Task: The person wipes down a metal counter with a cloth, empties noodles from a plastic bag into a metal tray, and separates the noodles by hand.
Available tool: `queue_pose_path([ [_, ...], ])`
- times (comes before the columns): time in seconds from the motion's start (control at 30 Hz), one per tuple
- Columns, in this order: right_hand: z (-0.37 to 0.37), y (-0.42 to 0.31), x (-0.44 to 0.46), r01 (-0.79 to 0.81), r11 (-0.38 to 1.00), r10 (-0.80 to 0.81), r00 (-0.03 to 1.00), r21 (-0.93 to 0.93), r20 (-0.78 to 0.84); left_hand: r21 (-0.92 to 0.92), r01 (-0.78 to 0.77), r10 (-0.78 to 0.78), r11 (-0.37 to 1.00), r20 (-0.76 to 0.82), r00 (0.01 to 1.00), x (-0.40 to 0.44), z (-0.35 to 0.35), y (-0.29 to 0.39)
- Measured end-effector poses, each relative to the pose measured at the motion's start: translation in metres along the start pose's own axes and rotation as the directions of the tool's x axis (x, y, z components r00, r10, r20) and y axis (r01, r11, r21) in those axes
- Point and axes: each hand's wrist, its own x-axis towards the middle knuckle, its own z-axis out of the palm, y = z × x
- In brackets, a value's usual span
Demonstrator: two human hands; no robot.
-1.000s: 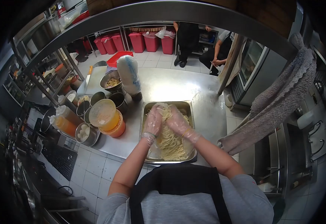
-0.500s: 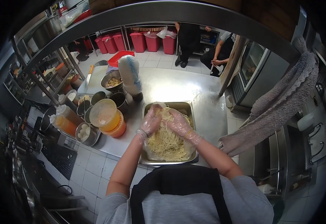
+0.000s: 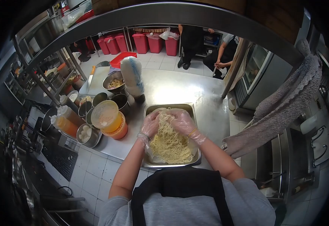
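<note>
A rectangular metal pan (image 3: pixel 195 113) stands on the steel table in front of me, holding a heap of pale noodles (image 3: pixel 170 145). Both my hands wear clear plastic gloves. At the pan's far left, my left hand (image 3: pixel 150 123) has its fingers closed into the noodles. Opposite it, my right hand (image 3: pixel 184 122) curls round the same raised clump, and the two hands nearly meet at the top. Noodles hang from between them down onto the heap. Some fingertips are hidden by the noodles and the gloves.
Left of the pan stand a tub with orange contents (image 3: pixel 115 130), a metal container of eggs (image 3: pixel 88 135), squeeze bottles (image 3: pixel 67 115) and a plastic-wrapped stack (image 3: pixel 132 77). A towel (image 3: pixel 273 101) hangs at right. Two people (image 3: pixel 224 56) are beyond the steel table (image 3: pixel 213 116).
My hands have drawn closer together at the far side of the pan, gathering noodles between them. The noodles spread over the near part of the pan have shifted a little.
</note>
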Motion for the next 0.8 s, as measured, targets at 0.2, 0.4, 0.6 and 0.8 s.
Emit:
queue_pose_path([
  [0.2, -0.031, -0.012, 0.01, -0.19, 0.978, 0.196, 0.978, 0.088, -0.066, 0.59, -0.199, 0.29, 0.783, -0.062, 0.955, -0.022, -0.014, 0.018],
  [0.4, -0.035, 0.009, 0.008, -0.094, 0.995, 0.097, 0.987, 0.033, -0.125, 0.921, -0.385, 0.532, 0.05, 0.302, 0.791, -0.009, -0.053, -0.026],
  [0.6, 0.005, -0.008, -0.04, 0.329, 0.791, -0.046, 0.873, -0.516, 0.486, 0.629, 0.031, -0.051, 0.777, 0.015, 0.999, -0.025, -0.04, -0.018],
  [0.8, 0.04, 0.044, -0.054, 0.153, 0.863, 0.075, 0.905, -0.482, 0.42, 0.695, -0.162, 0.113, 0.701, 0.117, 0.987, -0.03, -0.04, -0.016],
])
